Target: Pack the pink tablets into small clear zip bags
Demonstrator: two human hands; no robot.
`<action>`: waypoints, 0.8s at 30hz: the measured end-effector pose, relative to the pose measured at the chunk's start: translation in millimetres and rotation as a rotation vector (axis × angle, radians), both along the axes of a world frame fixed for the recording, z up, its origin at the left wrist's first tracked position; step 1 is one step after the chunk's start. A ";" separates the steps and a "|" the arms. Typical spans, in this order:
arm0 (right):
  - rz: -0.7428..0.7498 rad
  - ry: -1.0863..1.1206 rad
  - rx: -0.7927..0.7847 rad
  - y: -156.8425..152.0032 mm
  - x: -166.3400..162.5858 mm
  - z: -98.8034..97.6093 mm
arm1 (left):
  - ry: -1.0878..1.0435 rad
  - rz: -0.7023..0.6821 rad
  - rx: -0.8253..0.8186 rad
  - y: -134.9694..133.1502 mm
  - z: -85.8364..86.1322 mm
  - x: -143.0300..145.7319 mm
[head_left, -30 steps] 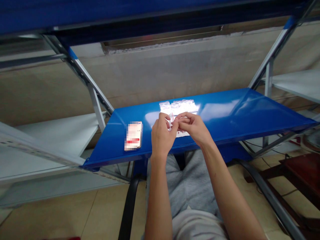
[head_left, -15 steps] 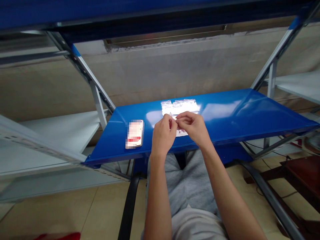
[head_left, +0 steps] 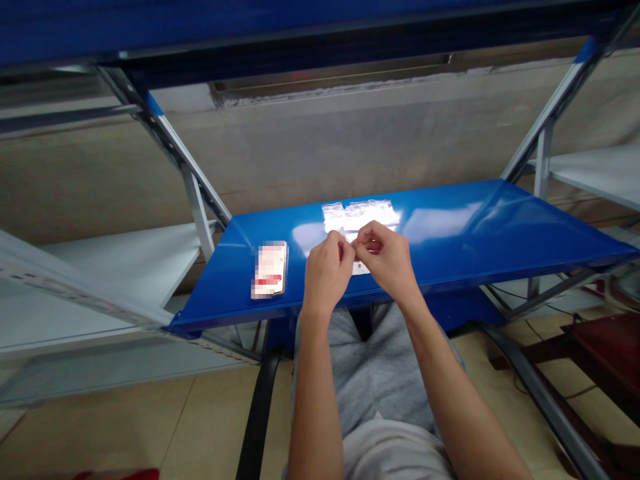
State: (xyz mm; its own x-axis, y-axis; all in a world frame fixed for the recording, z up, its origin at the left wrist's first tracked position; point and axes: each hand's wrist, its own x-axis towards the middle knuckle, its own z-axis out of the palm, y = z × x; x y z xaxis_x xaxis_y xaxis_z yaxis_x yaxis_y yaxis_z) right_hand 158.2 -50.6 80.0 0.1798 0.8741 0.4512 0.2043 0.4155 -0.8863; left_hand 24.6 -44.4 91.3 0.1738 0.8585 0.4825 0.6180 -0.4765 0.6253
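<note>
My left hand (head_left: 327,273) and my right hand (head_left: 389,259) meet over the front middle of the blue tabletop (head_left: 480,233), fingertips pinched together and touching. A small clear piece, plastic by its look, pokes up from the left fingers. Whatever the right fingertips pinch is too small to make out. Beneath the hands lies a white sheet (head_left: 361,269) with small dark red bits on it, mostly covered by the fingers. Shiny clear plastic bags (head_left: 373,212) lie flat just behind the hands.
A phone (head_left: 270,270) with a lit, partly blurred screen lies to the left. Metal shelf posts (head_left: 193,193) flank the table, and a blue shelf (head_left: 320,33) hangs overhead. Black chair armrests (head_left: 260,413) stand on both sides of my lap.
My right hand's fingers have curled more, and its thumb and forefinger now form a rounder pinch against the left fingertips. The left hand has barely moved.
</note>
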 end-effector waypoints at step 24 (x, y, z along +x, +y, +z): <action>-0.072 0.175 -0.069 19.0 29.8 -19.4 | -0.486 -0.073 -0.023 16.4 -22.2 -3.2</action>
